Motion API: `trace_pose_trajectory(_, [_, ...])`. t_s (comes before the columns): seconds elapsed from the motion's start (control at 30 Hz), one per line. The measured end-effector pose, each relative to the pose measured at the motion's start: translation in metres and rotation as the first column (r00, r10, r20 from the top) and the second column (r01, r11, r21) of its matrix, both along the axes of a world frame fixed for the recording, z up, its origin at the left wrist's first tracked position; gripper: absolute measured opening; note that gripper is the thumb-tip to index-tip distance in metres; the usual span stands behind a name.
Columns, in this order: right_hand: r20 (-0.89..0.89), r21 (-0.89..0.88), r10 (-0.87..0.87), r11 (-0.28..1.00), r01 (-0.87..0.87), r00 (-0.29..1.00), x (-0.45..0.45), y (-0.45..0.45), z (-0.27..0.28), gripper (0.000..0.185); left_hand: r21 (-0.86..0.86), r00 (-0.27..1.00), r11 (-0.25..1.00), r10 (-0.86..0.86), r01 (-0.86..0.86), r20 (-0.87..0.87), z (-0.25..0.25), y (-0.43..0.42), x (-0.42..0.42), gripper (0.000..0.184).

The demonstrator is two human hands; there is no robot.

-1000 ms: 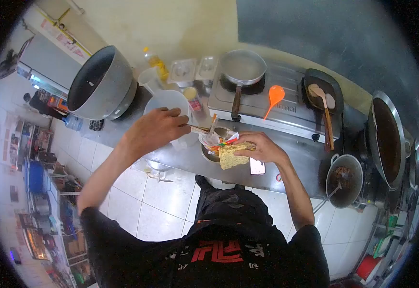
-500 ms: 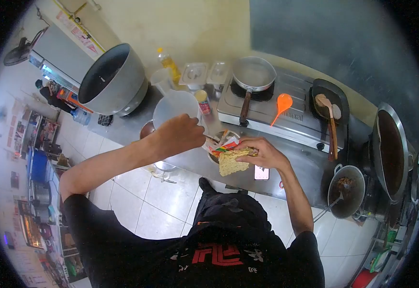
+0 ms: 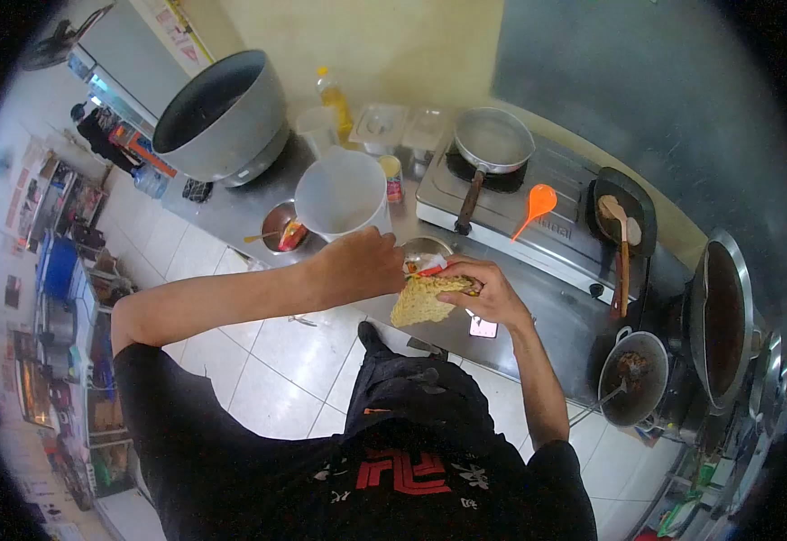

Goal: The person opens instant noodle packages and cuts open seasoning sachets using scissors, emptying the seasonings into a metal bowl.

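Note:
My right hand (image 3: 492,293) grips a yellow block of dried noodles (image 3: 422,302) together with a red and white packet (image 3: 431,266). Close beside it, my left hand (image 3: 363,268) is closed near the packet's left edge; what its fingers hold is hidden. Behind the packet is a metal bowl (image 3: 429,245) on the steel counter. A large translucent plastic container (image 3: 343,191) stands just beyond my left hand. Left of that, a smaller bowl (image 3: 278,218) contains a red packet and a utensil.
A gas stove (image 3: 547,236) bears a saucepan (image 3: 494,142), an orange spoon (image 3: 540,203) and a dark pan (image 3: 639,194). A phone (image 3: 482,326) lies near the counter's edge. Pots stand at right, a large grey pot (image 3: 249,135) at left. A person (image 3: 100,135) is far left.
My left hand has moved from the left toward the packet, and its fingers are now close to it. The view has shifted, bringing the small bowl with the red packet into sight.

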State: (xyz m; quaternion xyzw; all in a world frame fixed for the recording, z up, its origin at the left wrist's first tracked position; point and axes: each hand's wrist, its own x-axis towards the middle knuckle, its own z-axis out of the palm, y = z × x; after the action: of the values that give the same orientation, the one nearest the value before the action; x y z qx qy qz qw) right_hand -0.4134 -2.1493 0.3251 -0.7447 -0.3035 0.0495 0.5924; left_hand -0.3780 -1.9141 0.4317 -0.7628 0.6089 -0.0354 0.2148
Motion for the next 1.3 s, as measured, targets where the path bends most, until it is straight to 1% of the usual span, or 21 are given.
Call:
trace_pose_trajectory(0.07, [-0.075, 0.041, -0.062, 0.997, 0.065, 0.995, -0.003, 0.004, -0.001, 0.029, -0.004, 1.000, 1.000, -0.004, 0.004, -0.007, 0.006, 0.000, -0.002, 0.005])
trace_pose_trajectory(0.13, [-0.091, 0.056, -0.095, 0.993, 0.100, 0.991, -0.005, 0.003, -0.011, 0.029, -0.126, 0.987, 0.990, 0.041, -0.061, -0.155, 0.021, 0.004, -0.002, 0.005])
trace_pose_trajectory(0.17, [-0.101, 0.073, -0.132, 0.988, 0.140, 0.986, -0.006, 0.002, -0.017, 0.029, -0.116, 0.987, 0.991, 0.040, -0.059, -0.155, 0.029, 0.003, -0.005, 0.005])
trace_pose_trajectory(0.23, [-0.112, 0.120, -0.181, 0.974, 0.194, 0.977, -0.011, 0.000, -0.031, 0.027, -0.173, 0.973, 0.985, 0.052, -0.013, 0.224, 0.043, -0.002, -0.017, 0.006])
trace_pose_trajectory(0.33, [-0.151, 0.178, -0.247, 0.946, 0.272, 0.957, -0.018, -0.006, -0.053, 0.027, -0.163, 0.968, 0.983, -0.047, 0.089, 0.247, 0.035, -0.004, -0.030, 0.007])
trace_pose_trajectory(0.43, [-0.216, 0.186, -0.286, 0.927, 0.327, 0.934, -0.027, -0.008, -0.066, 0.029, -0.205, 0.968, 0.967, -0.104, 0.152, 0.228, 0.039, -0.010, -0.036, 0.008])
trace_pose_trajectory(0.47, [-0.242, 0.188, -0.310, 0.914, 0.358, 0.919, -0.030, -0.009, -0.069, 0.029, -0.317, 0.974, 0.934, -0.106, 0.167, 0.199, 0.031, -0.012, -0.034, 0.009])
trace_pose_trajectory(0.53, [-0.219, 0.143, -0.393, 0.892, 0.428, 0.893, -0.039, -0.012, -0.083, 0.029, -0.301, 0.982, 0.942, -0.111, 0.153, 0.151, 0.038, -0.012, -0.035, 0.009])
trace_pose_trajectory(0.57, [-0.218, 0.140, -0.396, 0.892, 0.430, 0.892, -0.042, -0.015, -0.088, 0.029, -0.273, 0.987, 0.951, -0.122, 0.147, 0.107, 0.041, -0.012, -0.035, 0.018])
trace_pose_trajectory(0.6, [-0.257, 0.116, -0.397, 0.892, 0.436, 0.881, -0.045, -0.018, -0.092, 0.029, -0.275, 0.986, 0.949, -0.127, 0.152, 0.107, 0.038, -0.014, -0.034, 0.018])
trace_pose_trajectory(0.63, [-0.296, 0.094, -0.400, 0.892, 0.443, 0.868, -0.048, -0.019, -0.095, 0.030, -0.467, 0.984, 0.867, -0.162, 0.176, 0.070, 0.033, -0.017, -0.034, 0.009])
trace_pose_trajectory(0.7, [-0.293, 0.123, -0.400, 0.885, 0.449, 0.868, -0.053, -0.020, -0.096, 0.030, -0.639, 0.976, 0.745, -0.214, 0.189, 0.039, 0.034, -0.017, -0.035, 0.003])
trace_pose_trajectory(0.77, [-0.287, 0.146, -0.403, 0.878, 0.455, 0.869, -0.057, -0.021, -0.094, 0.031, -0.629, 0.883, 0.747, -0.423, 0.215, -0.201, 0.052, -0.011, -0.040, 0.004])
trace_pose_trajectory(0.83, [-0.432, 0.129, -0.407, 0.855, 0.502, 0.805, -0.062, -0.021, -0.093, 0.032, -0.642, 0.727, 0.724, -0.580, 0.253, -0.367, 0.067, -0.007, -0.046, 0.006])
trace_pose_trajectory(0.87, [-0.422, 0.098, -0.440, 0.847, 0.522, 0.793, -0.065, -0.023, -0.094, 0.031, -0.669, 0.651, 0.688, -0.649, 0.280, -0.395, 0.069, -0.006, -0.053, 0.006])
trace_pose_trajectory(0.93, [-0.360, 0.060, -0.453, 0.861, 0.505, 0.815, -0.070, -0.029, -0.097, 0.030, -0.653, 0.562, 0.531, -0.805, 0.541, -0.189, 0.081, -0.007, -0.078, 0.010])
trace_pose_trajectory(1.0, [-0.289, 0.062, -0.441, 0.877, 0.477, 0.849, -0.073, -0.032, -0.100, 0.027, -0.724, 0.417, 0.444, -0.878, 0.528, -0.234, 0.075, -0.006, -0.096, 0.011])
trace_pose_trajectory(1.1, [-0.330, 0.010, -0.460, 0.871, 0.491, 0.824, -0.082, -0.036, -0.098, 0.026, -0.614, 0.480, 0.471, -0.862, 0.634, -0.166, 0.086, -0.005, -0.108, 0.015])
trace_pose_trajectory(1.13, [-0.268, 0.002, -0.473, 0.871, 0.491, 0.839, -0.086, -0.040, -0.103, 0.025, -0.568, 0.500, 0.481, -0.855, 0.668, -0.135, 0.093, -0.005, -0.109, 0.018])
trace_pose_trajectory(1.23, [-0.384, 0.031, -0.485, 0.844, 0.536, 0.786, -0.098, -0.047, -0.120, 0.026, -0.468, 0.540, 0.519, -0.836, 0.716, -0.100, 0.120, -0.004, -0.099, 0.026])
trace_pose_trajectory(1.3, [-0.418, 0.009, -0.486, 0.843, 0.538, 0.768, -0.106, -0.053, -0.125, 0.028, -0.415, 0.495, 0.500, -0.860, 0.761, -0.128, 0.126, -0.003, -0.086, 0.031])
